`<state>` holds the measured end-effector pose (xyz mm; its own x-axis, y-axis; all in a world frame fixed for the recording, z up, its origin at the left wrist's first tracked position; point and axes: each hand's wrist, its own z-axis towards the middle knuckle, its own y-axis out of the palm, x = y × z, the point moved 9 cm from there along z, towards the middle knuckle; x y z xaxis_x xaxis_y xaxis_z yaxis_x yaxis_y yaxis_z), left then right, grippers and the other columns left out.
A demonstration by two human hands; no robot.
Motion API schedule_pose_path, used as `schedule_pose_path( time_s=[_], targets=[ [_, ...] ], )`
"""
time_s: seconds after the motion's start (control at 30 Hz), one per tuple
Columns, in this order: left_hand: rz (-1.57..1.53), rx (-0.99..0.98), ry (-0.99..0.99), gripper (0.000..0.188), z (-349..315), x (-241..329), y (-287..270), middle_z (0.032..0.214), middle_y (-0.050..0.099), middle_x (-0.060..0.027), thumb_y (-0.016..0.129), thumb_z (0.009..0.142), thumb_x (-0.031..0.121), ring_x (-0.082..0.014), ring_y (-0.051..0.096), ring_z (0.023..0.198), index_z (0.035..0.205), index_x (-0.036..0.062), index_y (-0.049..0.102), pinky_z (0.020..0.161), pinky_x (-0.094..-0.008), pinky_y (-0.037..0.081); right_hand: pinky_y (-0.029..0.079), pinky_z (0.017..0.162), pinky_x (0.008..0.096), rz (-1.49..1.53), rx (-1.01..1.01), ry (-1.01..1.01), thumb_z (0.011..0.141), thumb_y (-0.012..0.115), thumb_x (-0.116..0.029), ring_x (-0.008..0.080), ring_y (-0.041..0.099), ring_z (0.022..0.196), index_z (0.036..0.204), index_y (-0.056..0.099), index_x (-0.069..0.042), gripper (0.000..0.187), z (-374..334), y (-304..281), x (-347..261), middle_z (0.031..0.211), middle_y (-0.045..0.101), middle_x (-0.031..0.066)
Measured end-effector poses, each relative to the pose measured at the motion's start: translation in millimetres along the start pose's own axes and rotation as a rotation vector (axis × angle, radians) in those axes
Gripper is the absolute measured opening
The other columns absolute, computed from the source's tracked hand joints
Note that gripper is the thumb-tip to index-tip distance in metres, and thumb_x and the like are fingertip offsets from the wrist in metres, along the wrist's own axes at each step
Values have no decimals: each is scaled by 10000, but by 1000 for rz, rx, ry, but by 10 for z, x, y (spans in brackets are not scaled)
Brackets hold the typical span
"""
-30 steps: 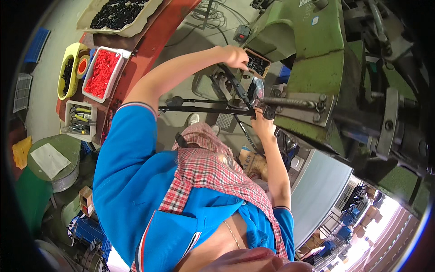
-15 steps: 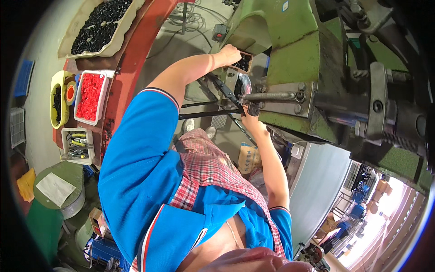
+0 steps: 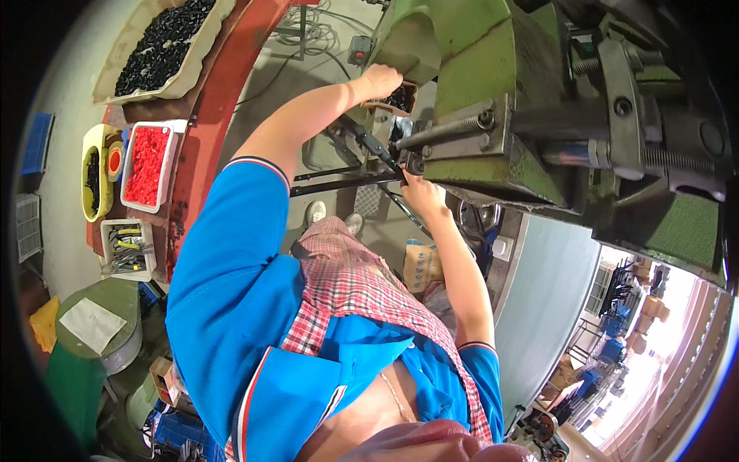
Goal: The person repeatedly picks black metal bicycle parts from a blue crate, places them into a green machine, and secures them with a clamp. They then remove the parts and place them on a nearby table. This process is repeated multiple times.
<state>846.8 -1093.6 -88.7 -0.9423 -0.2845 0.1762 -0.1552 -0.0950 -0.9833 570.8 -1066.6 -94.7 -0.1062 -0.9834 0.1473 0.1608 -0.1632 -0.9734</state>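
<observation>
My left hand (image 3: 381, 79) is at the rim of a small open box (image 3: 403, 110) of dark little parts, its fingers curled down at the near-left side. What its fingertips pinch, if anything, is hidden. Below and to the right, my right hand (image 3: 423, 195) is closed at the end of a black metal bar frame (image 3: 339, 183), close under the tool head of a green press (image 3: 471, 77). The frame's joined bars stretch leftward, in front of my body. My fingertips are partly covered by the press parts.
On the left, a red bench (image 3: 202, 146) carries a tray of black parts (image 3: 115, 91), a white tub of red pieces (image 3: 163, 192), a yellow container (image 3: 102, 208) and a tool tray (image 3: 146, 269). A spring rod (image 3: 450, 129) juts from the press. A sack (image 3: 421, 269) lies below.
The whole view has shifted slightly, so the press and box appear further left. My left hand stays at the box and my right hand stays by the press, with little visible movement.
</observation>
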Motion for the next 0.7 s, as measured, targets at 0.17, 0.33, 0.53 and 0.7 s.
schedule_pose_path(
  time_s=[0.17, 0.33, 0.53, 0.7],
  targets=[
    [-579, 274, 54, 192, -579, 367, -1016, 865, 691, -134, 598, 779, 156, -335, 668, 778, 935, 69, 667, 681, -407, 516, 533, 720, 447, 275, -218, 52, 809, 645, -258, 339, 667, 811, 1053, 626, -94, 294, 313, -661, -161, 887, 683, 150],
    [-1116, 81, 115, 280, -1504, 886, -632, 622, 636, -137, 723, 834, 256, -239, 602, 538, 808, -12, 650, 547, -329, 461, 497, 747, 417, 452, -74, -42, 793, 695, -258, 326, 645, 818, 997, 657, -44, 299, 436, -969, -234, 848, 669, 120],
    [-692, 248, 38, 267, -1604, 1243, -762, 663, 651, -132, 700, 872, 284, -268, 647, 597, 869, 19, 670, 566, -377, 493, 523, 708, 397, 458, 121, -138, 731, 738, -199, 302, 652, 782, 836, 650, -31, 217, 426, -1230, -254, 785, 655, 107],
    [-228, 105, -36, 433, -1832, 1495, -1032, 867, 664, -159, 680, 860, 364, -338, 662, 761, 1194, 96, 615, 649, -445, 520, 511, 746, 410, 426, 113, -140, 748, 728, -203, 301, 653, 824, 847, 647, -26, 219, 394, -1188, -221, 823, 660, 112]
  ],
)
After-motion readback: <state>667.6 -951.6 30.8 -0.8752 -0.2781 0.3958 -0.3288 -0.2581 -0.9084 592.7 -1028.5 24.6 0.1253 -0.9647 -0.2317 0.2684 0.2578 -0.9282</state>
